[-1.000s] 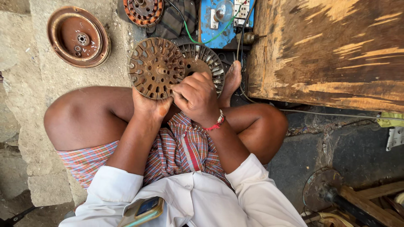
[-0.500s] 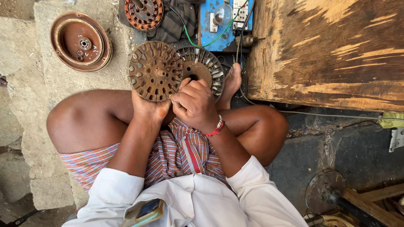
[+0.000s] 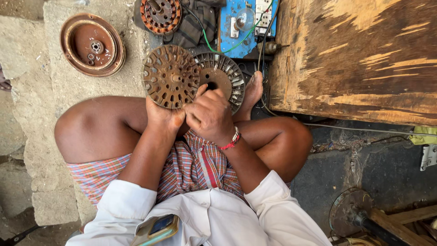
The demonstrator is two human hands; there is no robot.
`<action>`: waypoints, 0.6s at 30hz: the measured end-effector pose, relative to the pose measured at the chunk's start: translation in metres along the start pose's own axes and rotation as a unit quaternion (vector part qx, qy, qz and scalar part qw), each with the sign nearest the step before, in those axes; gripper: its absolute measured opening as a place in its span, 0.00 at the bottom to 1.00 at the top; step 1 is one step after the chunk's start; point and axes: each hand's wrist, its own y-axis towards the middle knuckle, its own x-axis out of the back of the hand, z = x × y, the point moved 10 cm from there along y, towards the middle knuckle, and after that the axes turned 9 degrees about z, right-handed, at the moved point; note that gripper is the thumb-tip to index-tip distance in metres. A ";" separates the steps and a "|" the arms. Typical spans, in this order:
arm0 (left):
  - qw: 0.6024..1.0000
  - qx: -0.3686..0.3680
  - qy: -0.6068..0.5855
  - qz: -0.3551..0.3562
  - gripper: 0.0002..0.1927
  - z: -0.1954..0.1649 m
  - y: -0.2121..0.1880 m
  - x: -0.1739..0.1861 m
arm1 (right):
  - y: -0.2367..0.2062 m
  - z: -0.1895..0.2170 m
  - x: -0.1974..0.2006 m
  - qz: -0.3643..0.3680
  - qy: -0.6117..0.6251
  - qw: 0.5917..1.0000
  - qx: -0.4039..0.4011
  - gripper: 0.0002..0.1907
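I sit cross-legged on the ground. My left hand [image 3: 163, 115] grips the lower edge of a rusty round slotted metal disc [image 3: 170, 75], holding it upright above my knees. Behind and to the right of it stands a second round part with silver slots around its rim [image 3: 225, 75]. My right hand [image 3: 208, 114], with a red bracelet at the wrist, is closed against that second part's brown centre; its fingertips are hidden, so what they pinch is unclear. My bare foot [image 3: 251, 93] rests beside the slotted part.
A rusty round bowl-shaped cover [image 3: 92, 44] lies on the concrete slab at upper left. A copper-wound round core [image 3: 160, 14] and a blue switch board [image 3: 241, 27] with wires lie at the top. A worn wooden table [image 3: 359, 54] fills the upper right.
My hands and both round parts keep about the same position. My right hand has shifted slightly over the centre of the silver-slotted part.
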 end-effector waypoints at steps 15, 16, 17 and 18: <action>1.000 -0.005 0.007 0.027 0.23 0.004 0.005 0.012 | 0.002 0.001 -0.003 0.002 0.006 1.000 -0.010 0.08; 1.000 -0.003 0.024 0.002 0.23 0.004 0.005 0.017 | 0.002 0.001 -0.003 0.000 0.001 1.000 -0.007 0.07; 0.999 -0.002 0.041 -0.024 0.23 0.003 0.004 0.023 | 0.002 0.002 -0.002 -0.001 -0.003 1.000 -0.004 0.07; 0.999 -0.006 0.037 -0.009 0.23 0.002 0.005 0.020 | 0.002 0.003 -0.003 0.002 -0.005 1.000 -0.003 0.07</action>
